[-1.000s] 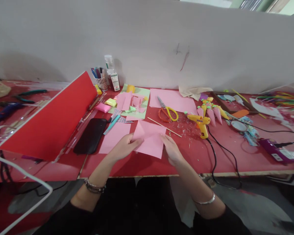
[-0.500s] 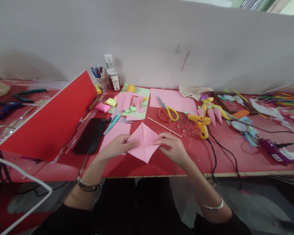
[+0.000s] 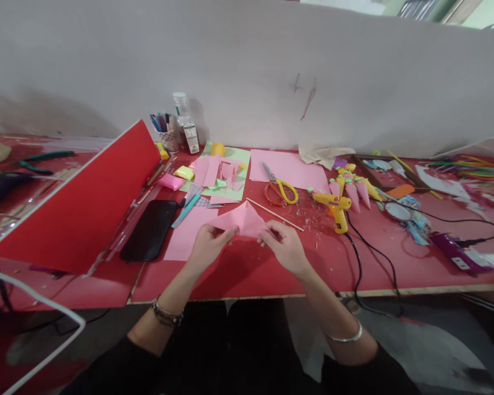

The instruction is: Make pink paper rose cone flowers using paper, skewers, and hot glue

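Observation:
A creased pink sheet of paper (image 3: 247, 220) is held above the front of the red table, its top corner peaked and its lower part folded back out of sight. My left hand (image 3: 209, 241) pinches its left side, thumb on the near face. On the right side, my right hand (image 3: 284, 245) grips the paper between thumb and fingers. Under and beside my left hand lies a flat pink sheet (image 3: 183, 241) with a turquoise cutter (image 3: 186, 211) across its upper part. A thin wooden stick (image 3: 275, 214) rests just beyond my right hand.
A black phone (image 3: 149, 230) and a slanted red board (image 3: 82, 208) stand left. Scissors (image 3: 280, 185) lie behind the hands. To the right are a yellow glue gun (image 3: 335, 204) with its black cable, small pink cones (image 3: 356, 193) and a purple power strip (image 3: 455, 252).
The paper was spread as a diamond facing me; now its lower corner is folded away and it looks like a flatter, peaked shape. Both hands have turned, thumbs nearer its lower edge.

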Available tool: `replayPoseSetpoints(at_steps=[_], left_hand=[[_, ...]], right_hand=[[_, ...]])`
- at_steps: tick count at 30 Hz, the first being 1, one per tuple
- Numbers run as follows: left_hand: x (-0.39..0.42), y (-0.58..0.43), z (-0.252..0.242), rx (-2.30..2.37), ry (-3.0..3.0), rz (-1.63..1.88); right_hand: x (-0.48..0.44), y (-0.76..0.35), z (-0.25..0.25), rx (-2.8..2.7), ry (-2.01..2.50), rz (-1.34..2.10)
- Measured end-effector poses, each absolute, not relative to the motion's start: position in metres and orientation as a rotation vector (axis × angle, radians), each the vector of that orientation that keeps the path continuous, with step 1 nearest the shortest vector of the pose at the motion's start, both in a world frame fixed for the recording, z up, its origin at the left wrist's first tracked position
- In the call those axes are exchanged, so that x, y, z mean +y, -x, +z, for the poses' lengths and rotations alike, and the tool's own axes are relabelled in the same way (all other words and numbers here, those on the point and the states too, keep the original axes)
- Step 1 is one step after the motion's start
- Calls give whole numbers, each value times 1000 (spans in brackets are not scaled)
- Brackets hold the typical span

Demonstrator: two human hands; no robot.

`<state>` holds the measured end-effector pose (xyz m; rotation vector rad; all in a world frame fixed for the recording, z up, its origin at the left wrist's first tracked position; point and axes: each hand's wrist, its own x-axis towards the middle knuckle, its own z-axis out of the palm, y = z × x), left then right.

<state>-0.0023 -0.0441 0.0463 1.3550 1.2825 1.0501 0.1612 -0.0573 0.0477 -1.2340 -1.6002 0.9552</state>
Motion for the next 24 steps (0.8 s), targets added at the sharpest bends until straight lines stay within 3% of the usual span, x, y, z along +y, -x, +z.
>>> replayPoseSetpoints(at_steps=[10,14,24], left_hand=[[-8,-18,28,1190,-1195,1212],[1,-25,17,1158,-1224,1206],[-2,-9,17,1211,-1412,1134]], right_hand=[[-13,-154,33,-1084,1088,1122],[2,-148,21,-1133,1059,1273],[2,-148,13,-1268,1096,1270]])
